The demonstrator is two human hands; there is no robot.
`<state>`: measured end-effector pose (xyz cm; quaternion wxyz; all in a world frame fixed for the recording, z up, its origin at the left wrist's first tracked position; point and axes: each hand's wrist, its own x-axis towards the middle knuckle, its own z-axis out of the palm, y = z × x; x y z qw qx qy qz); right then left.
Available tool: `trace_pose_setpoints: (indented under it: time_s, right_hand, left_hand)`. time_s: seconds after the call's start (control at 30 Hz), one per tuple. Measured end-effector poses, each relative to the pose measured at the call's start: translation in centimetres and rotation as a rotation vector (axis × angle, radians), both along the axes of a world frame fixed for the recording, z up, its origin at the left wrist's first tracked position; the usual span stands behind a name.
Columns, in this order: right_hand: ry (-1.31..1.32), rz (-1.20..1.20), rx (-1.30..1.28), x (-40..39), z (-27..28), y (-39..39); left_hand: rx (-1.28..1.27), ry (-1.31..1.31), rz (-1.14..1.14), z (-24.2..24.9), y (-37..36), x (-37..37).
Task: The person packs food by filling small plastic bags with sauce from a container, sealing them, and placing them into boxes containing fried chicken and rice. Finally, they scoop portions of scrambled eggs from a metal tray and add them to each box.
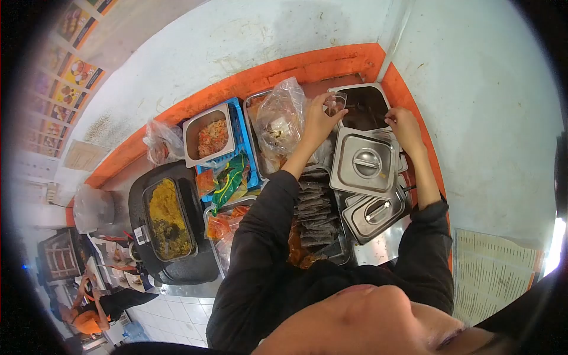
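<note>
Left hand (319,123) grips a small clear plastic cup (336,104), needing steadiness; right hand's (407,129) hold unclear; rectangular steel pan (365,107) between.

pale scuffed walls (494,118) | orange band (319,63) | white tiled floor (177,319) | posted sheet (494,266)

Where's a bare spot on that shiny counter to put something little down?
There's a small bare patch of steel counter just below the lower lid, between the dark packets and the right sleeve. It's crowded around the blue tray and big clear bag.
</note>
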<state>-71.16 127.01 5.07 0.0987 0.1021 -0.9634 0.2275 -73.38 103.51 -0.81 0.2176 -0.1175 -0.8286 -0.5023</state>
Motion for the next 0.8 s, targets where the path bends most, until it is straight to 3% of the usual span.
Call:
trace_pose_setpoints:
  time_s: [0.03,0.07,0.13,0.17,0.3,0.37,0.4,0.5,0.57,0.63,0.7,0.8]
  right_hand:
    - [0.077,0.021,0.345,-0.5,-1.2,0.0]
    - [0.078,0.019,0.344,-1.3,-2.4,-0.3]
    - [0.114,0.055,0.654,-2.5,-4.0,-1.7]
    - [0.118,0.059,0.653,-2.7,-4.4,-2.3]
    - [0.173,0.230,0.414,-2.8,-6.1,-3.7]
    - [0.235,0.300,0.020,-2.7,-5.8,-3.8]
    - [0.237,0.303,0.019,-2.5,-5.6,-3.4]
    - [0.042,0.159,-0.206,-1.2,-4.3,-2.0]
    - [-0.271,-0.085,-0.651,0.1,-2.5,-1.8]
    - [-0.199,-0.056,-0.692,0.7,-2.3,-1.5]
    - [0.000,-0.051,-0.550,1.6,-1.1,-1.4]
    - [0.010,-0.026,-0.631,2.8,0.9,-2.3]
  left_hand:
    - [0.000,-0.001,-0.002,0.0,0.0,0.2]
    - [-0.004,0.004,0.006,0.1,0.0,0.3]
    - [-0.009,0.013,0.019,0.3,0.0,0.3]
    - [0.006,0.022,0.013,0.3,-0.1,0.3]
    - [-0.024,0.011,0.034,0.3,-0.2,0.5]
    - [-0.016,0.018,0.033,0.0,-0.1,0.5]
    - [-0.008,0.023,0.033,0.1,-0.2,0.6]
    - [-0.043,0.001,0.040,0.1,-0.4,0.8]
    - [-0.042,-0.018,0.042,0.0,-0.2,0.8]
    - [-0.044,-0.036,0.042,0.5,-0.1,1.0]
    - [0.067,-0.114,-0.024,1.1,0.1,1.4]
    - [0.077,-0.121,-0.019,1.2,0.2,1.5]
